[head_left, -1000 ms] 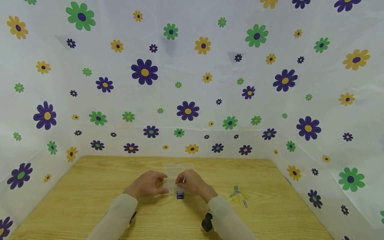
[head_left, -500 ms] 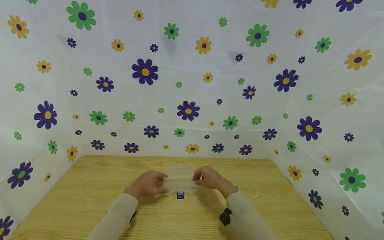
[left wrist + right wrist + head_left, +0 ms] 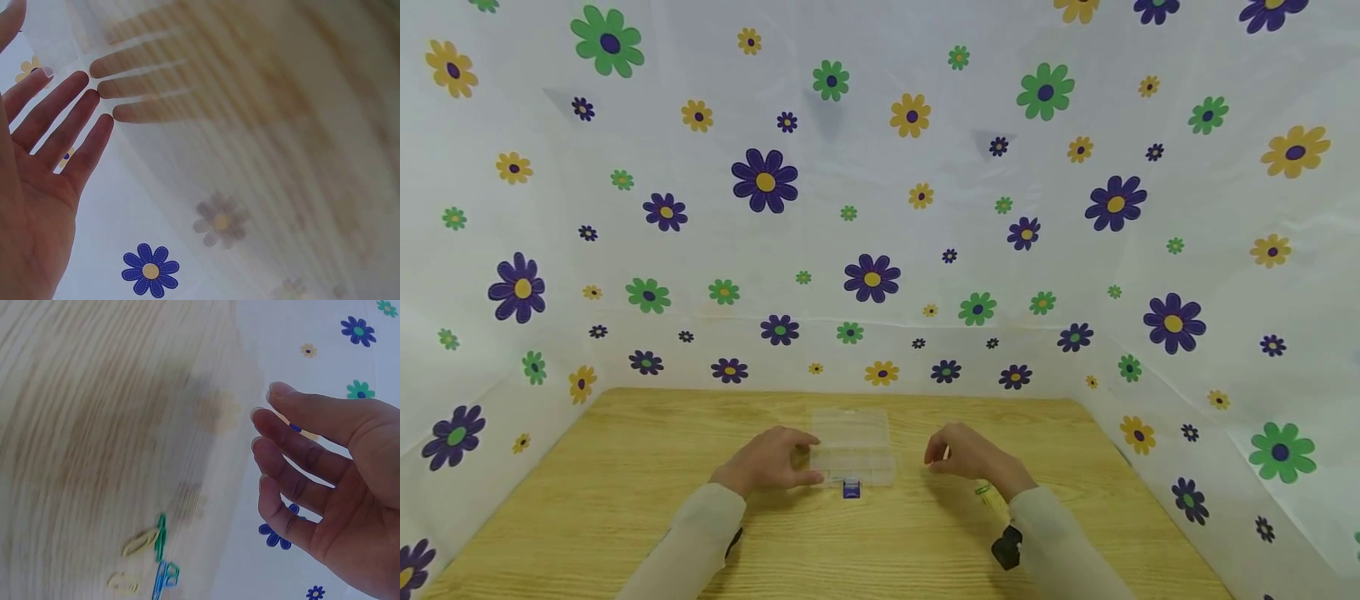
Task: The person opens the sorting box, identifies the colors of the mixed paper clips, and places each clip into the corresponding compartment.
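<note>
A clear plastic box [image 3: 850,433] lies on the wooden table with its lid raised back and low compartments in front. At its front edge sits a small purple piece [image 3: 851,489], perhaps a latch. My left hand [image 3: 772,458] rests at the box's left side, thumb near the front corner and fingers farther back. In the left wrist view, those fingers [image 3: 65,128] look straight. To the right of the box, my right hand [image 3: 973,458] hovers with loosely bent fingers and nothing visible between them. Paper clips [image 3: 992,498] lie partly hidden under the right wrist; yellow, green and blue clips [image 3: 160,540] show in the right wrist view.
A white sheet with printed flowers [image 3: 872,277] stands as a wall behind the table [image 3: 820,550] and along both sides. Black wrist cameras [image 3: 1007,547] are strapped under the sleeves.
My right hand has moved right from over the box, first to its right edge, then away over the table toward the paper clips. The left hand and the box have stayed put.
</note>
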Demonstrator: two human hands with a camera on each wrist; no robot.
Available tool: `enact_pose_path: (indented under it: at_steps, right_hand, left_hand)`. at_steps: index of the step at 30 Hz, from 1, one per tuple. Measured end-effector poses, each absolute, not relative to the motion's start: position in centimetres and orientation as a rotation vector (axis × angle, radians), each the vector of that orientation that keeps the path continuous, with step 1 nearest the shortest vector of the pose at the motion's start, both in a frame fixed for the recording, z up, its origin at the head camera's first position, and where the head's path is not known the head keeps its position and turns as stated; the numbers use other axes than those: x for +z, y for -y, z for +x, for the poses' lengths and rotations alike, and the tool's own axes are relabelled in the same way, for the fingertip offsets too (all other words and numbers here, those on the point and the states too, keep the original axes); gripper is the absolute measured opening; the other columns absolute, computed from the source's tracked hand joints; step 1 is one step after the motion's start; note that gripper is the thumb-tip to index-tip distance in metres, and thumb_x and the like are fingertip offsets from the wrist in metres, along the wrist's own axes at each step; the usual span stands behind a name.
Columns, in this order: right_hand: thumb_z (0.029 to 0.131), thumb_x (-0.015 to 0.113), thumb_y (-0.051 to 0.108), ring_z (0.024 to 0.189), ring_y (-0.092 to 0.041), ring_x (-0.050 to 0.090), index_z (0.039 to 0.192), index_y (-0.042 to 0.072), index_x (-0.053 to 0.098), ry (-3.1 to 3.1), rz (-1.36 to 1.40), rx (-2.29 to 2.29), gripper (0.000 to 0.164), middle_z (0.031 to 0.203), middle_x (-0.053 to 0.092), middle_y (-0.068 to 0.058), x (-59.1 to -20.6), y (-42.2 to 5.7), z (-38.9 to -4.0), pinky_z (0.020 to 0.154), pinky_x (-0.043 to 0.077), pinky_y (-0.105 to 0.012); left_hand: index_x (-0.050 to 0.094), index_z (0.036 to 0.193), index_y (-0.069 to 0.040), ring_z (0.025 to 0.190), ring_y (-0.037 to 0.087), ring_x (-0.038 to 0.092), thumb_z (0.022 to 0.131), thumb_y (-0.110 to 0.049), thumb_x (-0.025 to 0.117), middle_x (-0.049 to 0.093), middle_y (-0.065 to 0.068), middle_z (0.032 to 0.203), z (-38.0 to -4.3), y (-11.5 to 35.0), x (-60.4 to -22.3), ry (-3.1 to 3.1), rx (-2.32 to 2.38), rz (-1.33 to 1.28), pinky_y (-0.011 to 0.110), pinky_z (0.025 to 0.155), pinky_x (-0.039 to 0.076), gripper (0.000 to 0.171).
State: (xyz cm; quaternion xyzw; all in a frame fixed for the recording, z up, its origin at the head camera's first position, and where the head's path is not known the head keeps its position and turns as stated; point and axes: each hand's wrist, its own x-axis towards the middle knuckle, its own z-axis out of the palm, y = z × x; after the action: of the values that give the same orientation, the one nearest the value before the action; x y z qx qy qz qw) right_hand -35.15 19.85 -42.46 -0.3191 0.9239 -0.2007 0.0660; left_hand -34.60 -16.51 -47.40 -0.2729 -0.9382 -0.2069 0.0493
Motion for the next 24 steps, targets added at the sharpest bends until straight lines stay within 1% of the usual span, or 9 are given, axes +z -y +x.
enact_pose_path:
  at_steps: [4, 8, 15, 20, 24]
  right_hand:
    - [0.093, 0.075, 0.008, 0.077, -0.008, 0.063, 0.094, 0.004, 0.078, -2.778, -0.968, -0.580, 0.005, 0.085, 0.074, -0.001, -42.6, -21.1, -34.8, 0.070, 0.055, -0.023]
    - [0.091, 0.077, 0.008, 0.074, -0.006, 0.062, 0.089, 0.005, 0.078, -2.768, -0.960, -0.563, 0.004, 0.083, 0.074, 0.000, -42.7, -22.5, -34.4, 0.067, 0.053, -0.021]
    - [0.087, 0.080, 0.005, 0.070, -0.005, 0.061, 0.081, 0.005, 0.077, -2.766, -0.966, -0.591, 0.007, 0.079, 0.074, -0.001, -42.8, -24.9, -34.2, 0.064, 0.052, -0.020]
    - [0.084, 0.082, 0.003, 0.070, -0.005, 0.062, 0.080, 0.005, 0.078, -2.750, -0.958, -0.617, 0.006, 0.080, 0.076, -0.002, -43.2, -26.1, -34.2, 0.064, 0.052, -0.020]
    - [0.082, 0.082, -0.001, 0.070, -0.004, 0.058, 0.080, 0.006, 0.078, -2.759, -0.893, -0.614, 0.008, 0.079, 0.074, -0.001, -43.5, -26.6, -34.3, 0.064, 0.051, -0.020]
  left_hand:
    - [0.071, 0.129, -0.005, 0.118, 0.032, 0.068, 0.083, -0.053, 0.082, 0.074, 0.012, 0.126, -34.6, 16.5, -47.5, 2.872, -0.647, -0.809, 0.054, 0.106, 0.053, 0.068]
    - [0.071, 0.129, -0.005, 0.118, 0.032, 0.069, 0.083, -0.052, 0.082, 0.074, 0.011, 0.125, -34.7, 16.5, -47.5, 2.873, -0.641, -0.813, 0.053, 0.106, 0.053, 0.067]
    - [0.071, 0.129, -0.004, 0.117, 0.031, 0.069, 0.083, -0.053, 0.082, 0.074, 0.011, 0.126, -34.8, 16.6, -47.6, 2.858, -0.628, -0.823, 0.053, 0.106, 0.053, 0.068]
    - [0.071, 0.130, -0.006, 0.118, 0.031, 0.069, 0.083, -0.054, 0.081, 0.074, 0.010, 0.126, -34.9, 16.5, -47.8, 2.868, -0.636, -0.813, 0.053, 0.107, 0.053, 0.068]
    - [0.071, 0.129, -0.006, 0.118, 0.030, 0.069, 0.083, -0.054, 0.081, 0.075, 0.009, 0.125, -34.9, 16.7, -48.0, 2.861, -0.633, -0.812, 0.052, 0.106, 0.054, 0.068]
